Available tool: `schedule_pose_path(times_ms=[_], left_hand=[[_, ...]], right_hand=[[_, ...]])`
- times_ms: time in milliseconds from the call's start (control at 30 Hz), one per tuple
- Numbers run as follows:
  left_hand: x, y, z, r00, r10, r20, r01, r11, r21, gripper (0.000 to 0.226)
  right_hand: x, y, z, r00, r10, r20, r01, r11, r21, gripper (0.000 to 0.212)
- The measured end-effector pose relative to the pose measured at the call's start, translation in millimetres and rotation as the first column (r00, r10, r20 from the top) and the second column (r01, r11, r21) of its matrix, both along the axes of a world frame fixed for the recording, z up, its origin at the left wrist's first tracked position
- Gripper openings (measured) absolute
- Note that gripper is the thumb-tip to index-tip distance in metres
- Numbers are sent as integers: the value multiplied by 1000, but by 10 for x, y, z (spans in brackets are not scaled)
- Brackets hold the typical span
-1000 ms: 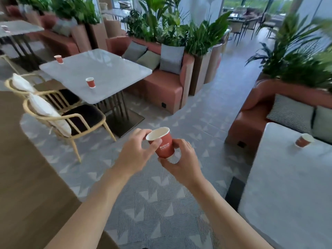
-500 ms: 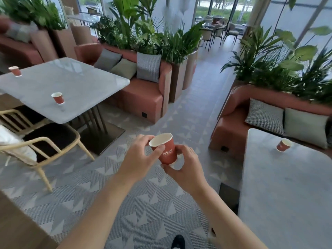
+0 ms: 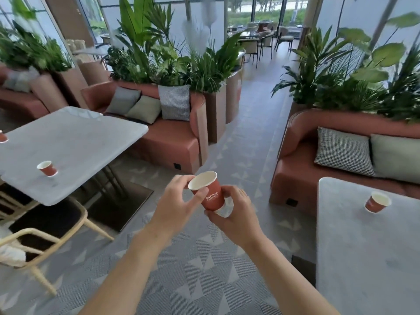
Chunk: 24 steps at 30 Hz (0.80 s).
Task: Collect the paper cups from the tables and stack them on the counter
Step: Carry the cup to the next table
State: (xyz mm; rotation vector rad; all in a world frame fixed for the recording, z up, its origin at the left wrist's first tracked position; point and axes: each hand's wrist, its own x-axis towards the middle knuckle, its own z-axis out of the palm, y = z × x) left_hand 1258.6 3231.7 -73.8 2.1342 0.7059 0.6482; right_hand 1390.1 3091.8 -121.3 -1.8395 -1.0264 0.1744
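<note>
holding one red paper cup tilted between both hands — left hand pinches its rim, right hand cups its base. keep that grip soft — next cup waits on the right tabletop.

Left hand: bare; no glove, ring or watch visible; fingernails short and unpainted
Right hand: bare; no ring or band visible on the fingers that show
Left forearm: uncovered from wrist to the bottom edge of the view; no sleeve or cuff showing
Right forearm: uncovered likewise; no sleeve, strap or bracelet at the wrist
Markings: none to be made out on either arm
</note>
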Motion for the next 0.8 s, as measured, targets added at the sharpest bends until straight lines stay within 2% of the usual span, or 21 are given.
schedule_pose_path(times_ms=[200,333,433,533,800], left_hand=[[877,61,30,999,-41,-25,41,999,23,52],[1415,-12,60,994,-107,-19,108,994,36,59],[1824,-95,100,985,-174,-16,175,983,52,58],[2222,-186,110,965,-261,-13,262,964,40,40],[3190,-441,3,894,-448,-19,449,893,40,48]], right_hand=[[830,17,-6,999,-28,-23,29,999,33,56],[1254,-126,-35,996,-78,-50,82,994,71,56],[1556,-257,-19,989,-139,-59,144,986,80,56],[1830,-419,-7,977,-207,-57,211,973,90,56],[2461,-804,-99,914,-400,-64,405,907,113,58]])
